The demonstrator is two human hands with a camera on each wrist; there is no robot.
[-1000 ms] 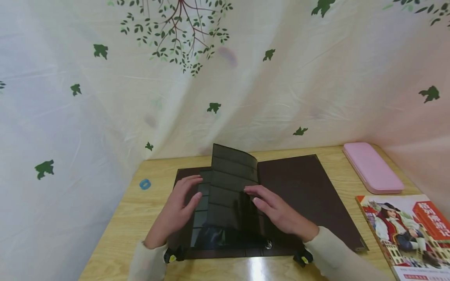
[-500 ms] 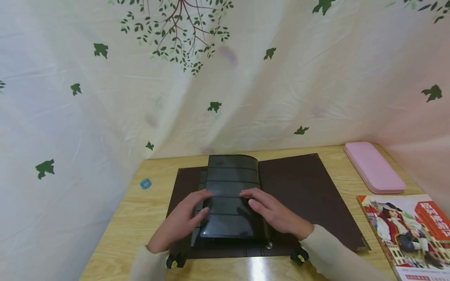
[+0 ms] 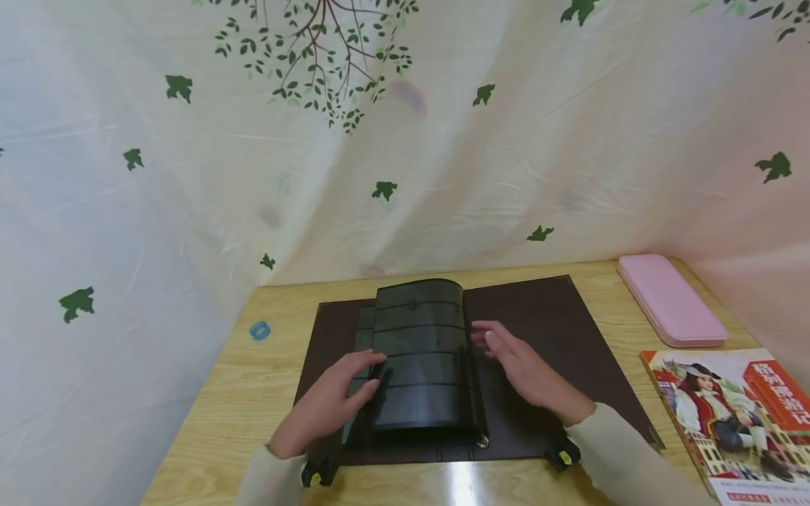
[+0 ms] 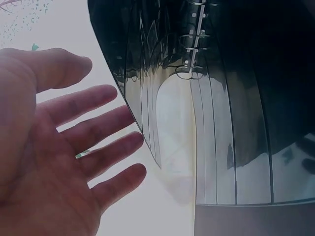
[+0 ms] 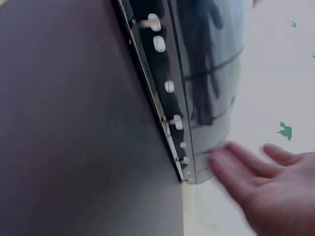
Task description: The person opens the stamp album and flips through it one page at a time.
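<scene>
A dark brown ring-bound album (image 3: 538, 316) lies spread on the table. Its glossy black pocket pages (image 3: 418, 369) are stacked on the left side, the top one arching up toward the metal rings (image 4: 191, 46). My left hand (image 3: 335, 400) is at the outer edge of this page, with fingers extended; the left wrist view has the fingertips (image 4: 132, 140) right at a page edge. My right hand (image 3: 522, 365) hovers by the spine over the bare right cover, fingers loosely extended and holding nothing. It appears blurred beside the punched holes (image 5: 170, 86) in the right wrist view.
A blue ring-shaped roll (image 3: 259, 330) lies on the wooden table (image 3: 218, 400) to the left. On the right are a pink case (image 3: 671, 299) and a colourful illustrated book (image 3: 728, 422). A pale curtain (image 3: 316, 204) with printed leaves hangs behind.
The raised page has come down onto the left stack and now bows upward. My right hand has moved off the page to the right, past the spine. My left hand has shifted slightly rightward and nearer.
</scene>
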